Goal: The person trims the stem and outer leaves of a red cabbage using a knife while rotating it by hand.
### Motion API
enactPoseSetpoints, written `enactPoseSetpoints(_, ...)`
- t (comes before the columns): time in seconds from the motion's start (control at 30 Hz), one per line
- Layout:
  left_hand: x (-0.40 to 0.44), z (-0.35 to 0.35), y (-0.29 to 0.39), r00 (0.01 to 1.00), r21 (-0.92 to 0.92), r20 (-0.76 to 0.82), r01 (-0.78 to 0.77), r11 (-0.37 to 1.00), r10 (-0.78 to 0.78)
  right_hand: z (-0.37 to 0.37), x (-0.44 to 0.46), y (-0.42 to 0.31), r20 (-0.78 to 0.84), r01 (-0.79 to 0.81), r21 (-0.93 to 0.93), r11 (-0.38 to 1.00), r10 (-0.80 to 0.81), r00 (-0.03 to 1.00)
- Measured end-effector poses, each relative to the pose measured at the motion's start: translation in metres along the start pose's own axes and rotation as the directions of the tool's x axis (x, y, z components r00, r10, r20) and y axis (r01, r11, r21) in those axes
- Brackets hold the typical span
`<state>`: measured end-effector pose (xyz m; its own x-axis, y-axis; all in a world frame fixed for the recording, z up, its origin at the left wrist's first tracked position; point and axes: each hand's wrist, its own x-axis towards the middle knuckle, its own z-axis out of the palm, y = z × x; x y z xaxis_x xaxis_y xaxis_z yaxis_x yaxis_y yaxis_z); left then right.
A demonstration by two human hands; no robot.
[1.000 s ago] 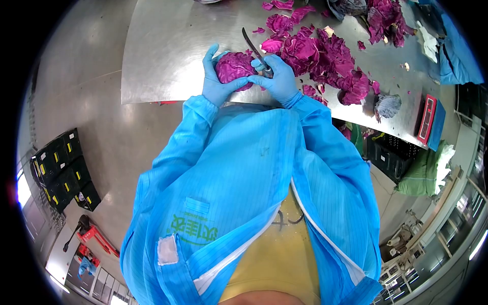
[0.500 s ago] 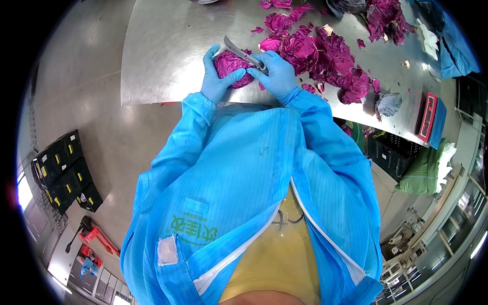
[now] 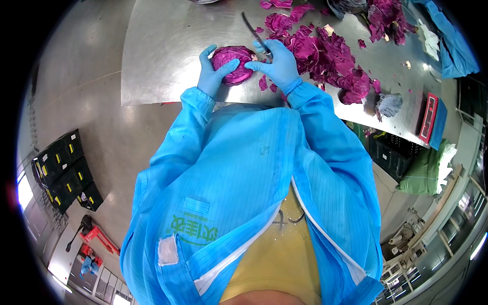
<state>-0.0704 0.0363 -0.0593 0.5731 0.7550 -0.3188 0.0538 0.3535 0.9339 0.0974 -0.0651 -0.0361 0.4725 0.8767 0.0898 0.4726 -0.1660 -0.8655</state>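
A round purple cabbage is above the steel table near its front edge. My left hand, in a blue glove, grips the cabbage from the left with the thumb across its front. My right hand, also gloved, holds a curved knife, its blade pointing up and away to the left. The right thumb reaches toward the cabbage's right side, where a pale cut stem shows. Torn purple leaves lie to the right of my right hand, and small pieces lie just below it.
Farther right are a greyish leaf, a red and blue device and a white glove-like item. Black crates and a green sack stand below the table's right side. More crates are stacked at left.
The knife has swung from over the cabbage to point up and away. My right hand has shifted slightly off the cabbage, which has turned to show its stem. Small leaf pieces now show below my right hand.
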Motion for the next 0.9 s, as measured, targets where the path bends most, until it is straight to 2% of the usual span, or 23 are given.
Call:
enactPoseSetpoints(0.03, 0.000, 0.000, 0.002, 1.000, 0.028, 0.016, 0.010, 1.000, -0.011, 0.000, 0.004, -0.003, 0.053, 0.069, -0.167, 0.984, -0.061, 0.997)
enactPoseSetpoints(0.07, 0.000, -0.001, 0.002, 1.000, 0.031, 0.015, 0.011, 0.999, -0.012, 0.002, 0.009, 0.000, 0.127, 0.136, -0.167, 0.977, -0.115, 0.985)
enactPoseSetpoints(0.1, 0.001, -0.001, 0.001, 1.000, 0.040, 0.021, 0.011, 0.999, -0.012, 0.001, 0.012, 0.001, 0.125, 0.135, -0.166, 0.977, -0.115, 0.985)
enactPoseSetpoints(0.17, 0.004, 0.000, 0.001, 1.000, 0.047, 0.028, 0.009, 0.999, -0.011, -0.002, 0.018, 0.003, 0.232, 0.061, -0.062, 0.996, -0.045, 0.972)
enactPoseSetpoints(0.2, 0.005, 0.000, 0.002, 0.999, 0.077, 0.025, 0.022, 0.997, -0.024, -0.004, 0.021, -0.001, 0.252, 0.098, -0.217, 0.971, -0.041, 0.967)
enactPoseSetpoints(0.27, 0.008, 0.000, 0.001, 0.999, 0.105, 0.018, 0.033, 0.994, -0.035, -0.005, 0.022, -0.002, 0.262, 0.148, -0.277, 0.949, -0.074, 0.962)
enactPoseSetpoints(0.3, 0.010, 0.000, -0.001, 0.999, 0.060, 0.027, 0.043, 0.997, -0.045, -0.005, 0.022, -0.003, 0.272, 0.195, -0.334, 0.922, -0.104, 0.957)
enactPoseSetpoints(0.33, 0.012, 0.000, -0.003, 0.998, 0.014, 0.038, 0.055, 0.998, -0.055, -0.004, 0.022, -0.003, 0.273, 0.199, -0.334, 0.922, -0.107, 0.956)
enactPoseSetpoints(0.4, 0.016, -0.002, -0.006, 0.997, 0.024, 0.042, 0.064, 0.998, -0.065, -0.001, 0.018, -0.001, 0.226, 0.264, -0.332, 0.905, -0.196, 0.954)
enactPoseSetpoints(0.47, 0.017, -0.003, -0.007, 0.996, 0.037, 0.050, 0.073, 0.997, -0.075, 0.001, 0.018, 0.001, 0.229, 0.288, -0.355, 0.889, -0.216, 0.949)
enactPoseSetpoints(0.57, 0.017, -0.003, -0.006, 0.998, 0.063, 0.049, 0.037, 0.997, -0.041, 0.005, 0.015, 0.004, 0.227, 0.336, -0.409, 0.848, -0.262, 0.938)
enactPoseSetpoints(0.63, 0.022, -0.008, -0.014, 0.993, 0.166, 0.097, -0.080, 0.983, 0.064, 0.008, 0.011, 0.006, 0.222, 0.359, -0.443, 0.822, -0.287, 0.932)
enactPoseSetpoints(0.73, 0.019, -0.007, -0.015, 0.993, 0.152, 0.076, -0.104, 0.983, 0.093, 0.014, 0.003, 0.006, 0.139, 0.342, -0.447, 0.827, -0.314, 0.939)
enactPoseSetpoints(0.8, 0.009, 0.001, -0.003, 0.995, 0.093, 0.071, -0.077, 0.993, 0.071, 0.018, -0.003, 0.005, -0.020, 0.276, -0.317, 0.907, -0.297, 0.955)
enactPoseSetpoints(0.83, 0.006, 0.004, 0.002, 0.996, 0.033, 0.072, -0.053, 0.998, 0.051, 0.021, -0.007, 0.003, -0.017, 0.275, -0.316, 0.908, -0.296, 0.955)
enactPoseSetpoints(0.9, 0.004, 0.004, -0.003, 0.995, 0.071, 0.064, -0.080, 0.994, 0.076, 0.026, -0.013, -0.001, -0.160, 0.167, -0.166, 0.972, -0.193, 0.968)
